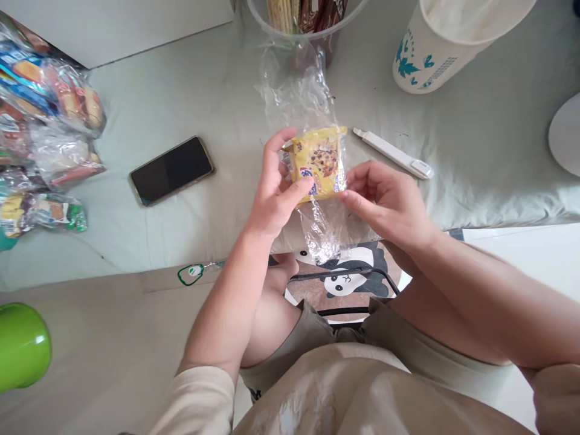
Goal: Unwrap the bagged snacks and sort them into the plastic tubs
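A small yellow cookie packet [322,158] sits inside a clear plastic bag [302,96] that I hold above the table edge. My left hand [275,192] grips the packet's left side, thumb across its front. My right hand [386,199] pinches the packet's lower right corner and the plastic around it. The bag's crumpled lower end [322,234] hangs down below the packet, and its open end stretches up toward the far side.
A black phone [172,170] lies left of my hands. A white pen-like stick [393,153] lies to the right. Bagged snacks [45,121] pile at far left. A clear tub [308,18] and a white patterned cup [435,48] stand at the back. A green object [20,345] sits lower left.
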Action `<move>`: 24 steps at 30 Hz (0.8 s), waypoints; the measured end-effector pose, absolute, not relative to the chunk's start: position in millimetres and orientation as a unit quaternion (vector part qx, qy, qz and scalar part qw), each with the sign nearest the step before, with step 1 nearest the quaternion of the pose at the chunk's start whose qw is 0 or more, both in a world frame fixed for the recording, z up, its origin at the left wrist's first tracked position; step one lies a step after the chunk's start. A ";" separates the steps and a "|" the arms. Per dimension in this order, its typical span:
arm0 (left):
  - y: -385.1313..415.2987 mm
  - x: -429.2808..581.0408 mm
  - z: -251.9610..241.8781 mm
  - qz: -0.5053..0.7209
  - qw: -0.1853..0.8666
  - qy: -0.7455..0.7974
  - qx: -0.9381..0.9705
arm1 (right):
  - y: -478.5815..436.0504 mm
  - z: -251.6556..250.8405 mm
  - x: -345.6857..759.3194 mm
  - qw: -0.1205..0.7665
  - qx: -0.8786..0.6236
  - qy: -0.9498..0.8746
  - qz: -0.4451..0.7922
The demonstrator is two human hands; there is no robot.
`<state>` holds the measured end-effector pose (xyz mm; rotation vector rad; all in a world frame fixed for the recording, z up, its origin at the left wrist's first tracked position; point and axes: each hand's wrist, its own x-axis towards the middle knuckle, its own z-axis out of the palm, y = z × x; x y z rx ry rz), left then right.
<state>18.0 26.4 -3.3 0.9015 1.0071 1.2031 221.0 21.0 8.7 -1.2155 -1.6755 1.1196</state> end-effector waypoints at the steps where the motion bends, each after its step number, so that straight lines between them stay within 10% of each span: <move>1: 26.0 19.3 -4.9 0.514 0.621 0.435 0.401 | 20.7 9.5 220.3 0.376 -0.497 -0.655 0.426; 8: 24.1 26.8 -6.4 0.468 0.614 0.445 0.454 | 12.9 16.5 224.0 0.477 -0.478 -0.660 0.330; 14: 11.5 26.0 13.3 0.510 0.450 0.522 0.515 | 9.3 22.4 216.5 0.418 -0.364 -0.746 0.370; 24: 21.7 8.8 7.8 0.459 0.494 0.604 0.426 | 17.4 9.1 206.2 0.375 -0.315 -0.798 0.352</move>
